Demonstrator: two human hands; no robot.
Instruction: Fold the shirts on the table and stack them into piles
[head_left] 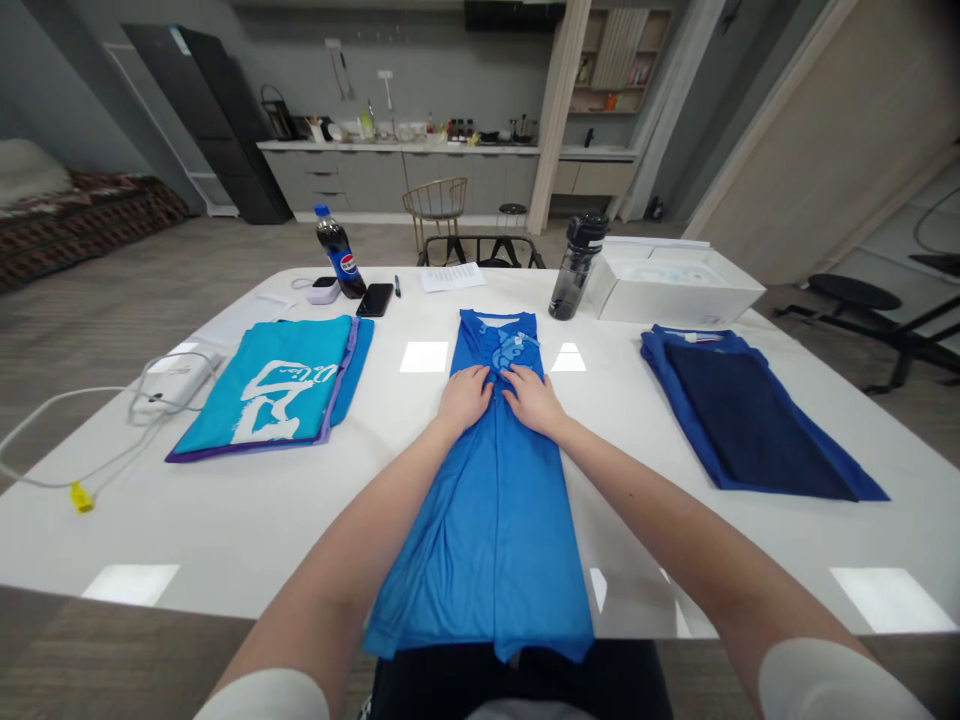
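Observation:
A blue T-shirt (499,510) lies in front of me, folded into a long narrow strip with its collar at the far end and its hem hanging over the near table edge. Light-blue print shows near the collar. My left hand (466,395) rests on the left side of the upper part, fingers laid on the cloth. Opposite it, my right hand (534,398) lies on the right side with its fingers spread. The fingertips of both hands point in toward the middle of the shirt, below the print.
Folded teal and purple shirts (217,405) lie left; dark blue folded clothes (757,425) lie right. Behind stand a cola bottle (341,255), a phone (375,299), paper (452,277), a dark water bottle (576,270) and a white box (675,290). A power strip (172,385) trails cable at left.

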